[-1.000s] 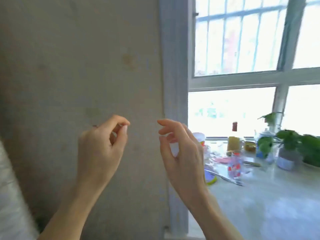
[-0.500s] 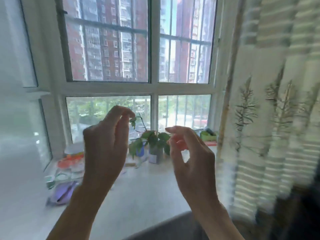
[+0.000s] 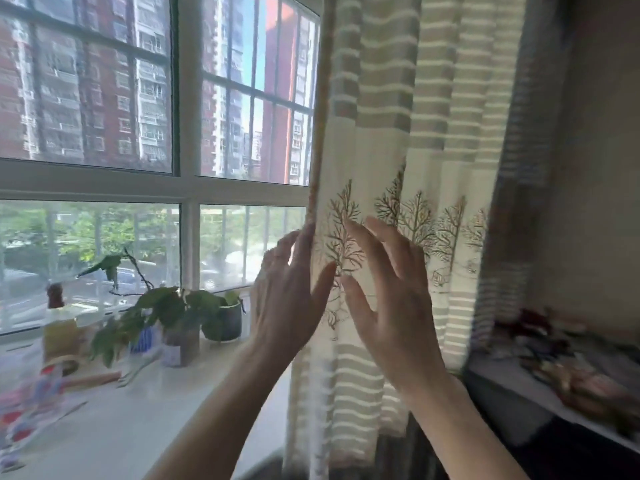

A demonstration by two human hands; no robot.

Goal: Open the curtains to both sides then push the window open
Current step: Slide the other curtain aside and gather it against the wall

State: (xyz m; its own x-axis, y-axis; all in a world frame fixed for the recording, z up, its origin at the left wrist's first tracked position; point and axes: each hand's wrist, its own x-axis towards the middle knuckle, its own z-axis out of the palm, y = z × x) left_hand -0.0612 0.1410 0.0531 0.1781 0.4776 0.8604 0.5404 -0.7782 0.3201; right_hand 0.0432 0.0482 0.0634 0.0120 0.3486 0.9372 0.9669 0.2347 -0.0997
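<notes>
A cream curtain (image 3: 391, 140) with grey stripes and brown tree prints hangs at the right of the window (image 3: 180, 181), whose panes and white frame show to the left. My left hand (image 3: 287, 299) is at the curtain's left edge, fingers behind the hem and thumb in front, spread apart. My right hand (image 3: 391, 292) lies flat against the fabric's front with fingers splayed. Neither hand pinches the cloth closed.
A white sill (image 3: 114, 420) under the window carries potted plants (image 3: 180, 310), a yellow bottle (image 3: 59, 327) and small blurred items at the left. A dark cluttered shelf (image 3: 561, 375) stands at the right, beyond the curtain.
The view has swung right from the wall and left window side to the right curtain. Both hands, held curled and empty in mid-air before, have spread and reached the curtain's edge.
</notes>
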